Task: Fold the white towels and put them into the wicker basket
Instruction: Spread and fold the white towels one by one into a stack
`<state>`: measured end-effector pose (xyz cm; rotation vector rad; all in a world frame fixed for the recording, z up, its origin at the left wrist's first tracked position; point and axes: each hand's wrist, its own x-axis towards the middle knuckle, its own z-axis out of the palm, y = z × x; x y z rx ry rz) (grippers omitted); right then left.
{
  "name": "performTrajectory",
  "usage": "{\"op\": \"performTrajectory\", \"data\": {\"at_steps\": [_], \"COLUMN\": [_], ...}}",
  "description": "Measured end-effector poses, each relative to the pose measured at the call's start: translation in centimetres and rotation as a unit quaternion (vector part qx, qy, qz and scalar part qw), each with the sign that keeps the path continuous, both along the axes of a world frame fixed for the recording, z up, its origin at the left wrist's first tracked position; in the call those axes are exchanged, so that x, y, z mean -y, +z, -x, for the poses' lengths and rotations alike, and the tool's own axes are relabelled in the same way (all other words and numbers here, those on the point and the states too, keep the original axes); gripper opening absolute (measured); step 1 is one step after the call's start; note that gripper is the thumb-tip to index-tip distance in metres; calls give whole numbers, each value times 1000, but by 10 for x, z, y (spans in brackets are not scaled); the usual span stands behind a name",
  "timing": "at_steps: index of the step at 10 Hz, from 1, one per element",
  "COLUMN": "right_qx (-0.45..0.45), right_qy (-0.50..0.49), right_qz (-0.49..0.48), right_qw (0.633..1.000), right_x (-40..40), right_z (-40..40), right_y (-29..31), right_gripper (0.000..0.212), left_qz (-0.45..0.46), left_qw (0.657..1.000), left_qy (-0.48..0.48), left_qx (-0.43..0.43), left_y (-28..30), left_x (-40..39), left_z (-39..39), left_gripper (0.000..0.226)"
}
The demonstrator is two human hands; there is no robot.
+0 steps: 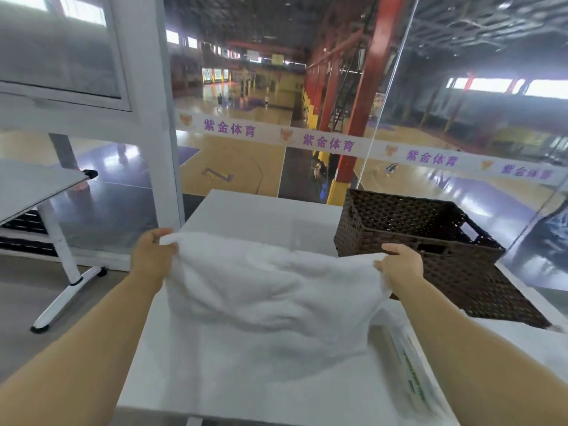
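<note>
Above the worktop (246, 210), a white towel (264, 296) is pinched at its top corners by the left hand (152, 256) and right hand (399, 262). Being soft and limp, it is best gripped at corners. At two o'clock, the basket (430, 241) is seen.

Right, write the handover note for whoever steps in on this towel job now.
Left hand: grips the upper left corner of the white terry towel.
Right hand: pinches its upper right corner.
The towel is held up, spread between both hands, its lower part lying on the white table.
The dark brown wicker basket stands at the table's right, behind the right hand; no towel shows inside it.
Done: towel picked up and spread.
Left: fold it, put it in the basket.
</note>
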<state>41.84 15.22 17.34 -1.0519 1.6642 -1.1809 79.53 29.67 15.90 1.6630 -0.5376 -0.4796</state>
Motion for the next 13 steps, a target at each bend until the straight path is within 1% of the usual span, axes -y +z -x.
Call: {"op": "performTrajectory", "data": {"at_steps": [1, 2, 3, 4, 5, 6, 7, 8, 9, 10, 11, 12, 13], "right_qx": [-88, 39, 16, -69, -14, 21, -13, -58, -108, -166, -202, -168, -127], "right_qy": [15, 54, 109, 112, 89, 46, 0, -22, -33, -41, -55, -14, 32], "right_qz": [-31, -36, -104, -77, -8, 47, 127, 145, 159, 171, 190, 212, 214], "right_qw": [996, 997, 988, 988, 996, 998, 992, 988, 981, 970, 959, 963, 968], "right_x": [-28, -40, -59, -74, -78, -75, -81, -85, -91, -95, -97, -106, -113], "right_z": [19, 35, 39, 37, 31, 32, 31, 30, 31, 31, 33, 37, 40], "right_y": [31, 52, 55, 55, 62, 77, 94, 107, 112, 112, 109, 108, 101], "right_gripper": [51, 41, 29, 29, 34, 34, 38, 43, 40, 25, 13, 7, 8], "left_qz": [6, 23, -12, -30, -23, -11, 6, -8, -12, -1, 32, 47, 72], "left_qw": [1000, 999, 996, 989, 986, 984, 985, 981, 980, 974, 971, 971, 980], "left_qy": [-13, -15, -15, -28, -43, -42, -21, -11, -9, 6, 40, 52, 13], "left_qx": [25, 29, 89, 141, 157, 171, 173, 194, 201, 226, 232, 228, 185], "left_y": [21, 39, 51, 57, 63, 73, 83, 91, 95, 96, 98, 95, 86], "left_x": [-25, -43, -57, -69, -75, -81, -85, -86, -84, -83, -85, -88, -92], "left_z": [10, 10, 11, 15, 12, 3, -6, -15, -19, -13, -3, -1, 3], "left_gripper": [38, 39, 37, 38, 39, 38, 37, 39, 34, 22, 14, 10, 14]}}
